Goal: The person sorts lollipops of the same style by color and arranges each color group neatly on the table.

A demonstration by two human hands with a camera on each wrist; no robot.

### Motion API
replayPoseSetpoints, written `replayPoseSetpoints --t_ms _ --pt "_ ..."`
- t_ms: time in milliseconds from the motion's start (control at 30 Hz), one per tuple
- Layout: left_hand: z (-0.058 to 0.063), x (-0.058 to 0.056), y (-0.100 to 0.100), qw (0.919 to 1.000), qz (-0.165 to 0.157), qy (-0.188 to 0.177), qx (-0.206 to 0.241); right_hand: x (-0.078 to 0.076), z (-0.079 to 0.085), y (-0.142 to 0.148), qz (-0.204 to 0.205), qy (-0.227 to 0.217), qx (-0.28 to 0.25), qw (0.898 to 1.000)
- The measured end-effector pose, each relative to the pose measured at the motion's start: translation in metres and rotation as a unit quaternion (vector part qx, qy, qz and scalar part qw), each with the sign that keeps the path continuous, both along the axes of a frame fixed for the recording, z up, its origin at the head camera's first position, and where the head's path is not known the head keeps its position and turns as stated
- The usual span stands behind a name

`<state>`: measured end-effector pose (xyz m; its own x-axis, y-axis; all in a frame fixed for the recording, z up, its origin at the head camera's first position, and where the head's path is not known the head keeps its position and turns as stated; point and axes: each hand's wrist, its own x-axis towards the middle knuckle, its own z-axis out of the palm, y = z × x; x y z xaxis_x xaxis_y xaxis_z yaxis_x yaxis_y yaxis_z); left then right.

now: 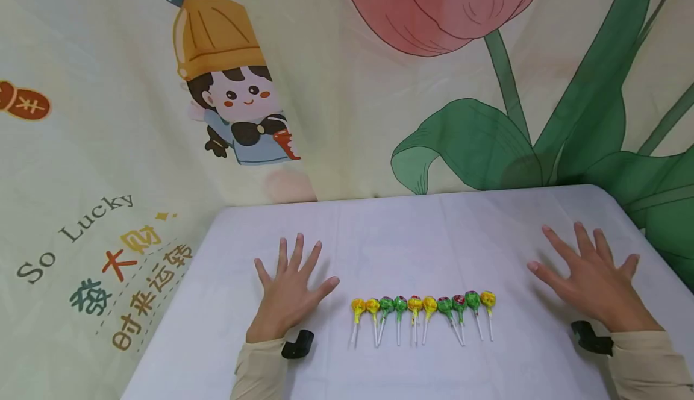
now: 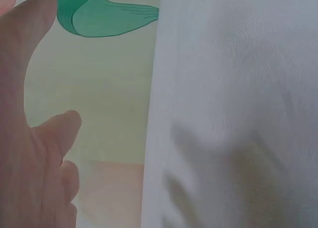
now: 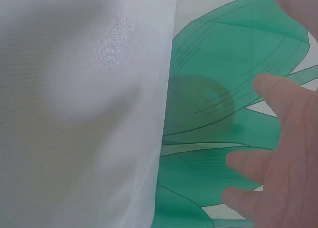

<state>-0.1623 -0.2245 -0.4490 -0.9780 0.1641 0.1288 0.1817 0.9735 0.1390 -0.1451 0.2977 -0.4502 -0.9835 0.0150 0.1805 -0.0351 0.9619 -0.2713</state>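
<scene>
Several lollipops [image 1: 414, 305] in yellow, green and reddish wrappers lie side by side in a row across the table, white sticks pointing toward the near edge. To the left of the row my left hand [image 1: 290, 294] is spread with fingers straight, holding nothing. My right hand [image 1: 593, 279] is spread the same way, well to the right of the row. In the left wrist view the left hand [image 2: 25, 123] shows along the left side, its shadow falling on the cloth. The right hand [image 3: 288, 138] fills the right side of the right wrist view, with no lollipop near it.
A white cloth [image 1: 390, 243] covers the table, its back edge against a printed curtain [image 1: 325, 87] with a cartoon figure, a tulip and lettering. Black wrist cameras [image 1: 297, 344] sit by the cuffs of beige sleeves [image 1: 647, 364].
</scene>
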Motion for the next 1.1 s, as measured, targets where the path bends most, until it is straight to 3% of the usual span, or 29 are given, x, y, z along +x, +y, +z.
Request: replayPoseSetpoints --t_ms 367,1100 --pt "0.002 -0.001 0.007 0.9997 -0.013 0.019 -0.002 0.004 -0.002 -0.002 -0.005 -0.011 -0.003 1.000" --pt "0.007 0.001 0.015 0.9984 -0.033 0.045 -0.005 0.002 0.006 -0.006 0.017 0.009 0.003 1.000"
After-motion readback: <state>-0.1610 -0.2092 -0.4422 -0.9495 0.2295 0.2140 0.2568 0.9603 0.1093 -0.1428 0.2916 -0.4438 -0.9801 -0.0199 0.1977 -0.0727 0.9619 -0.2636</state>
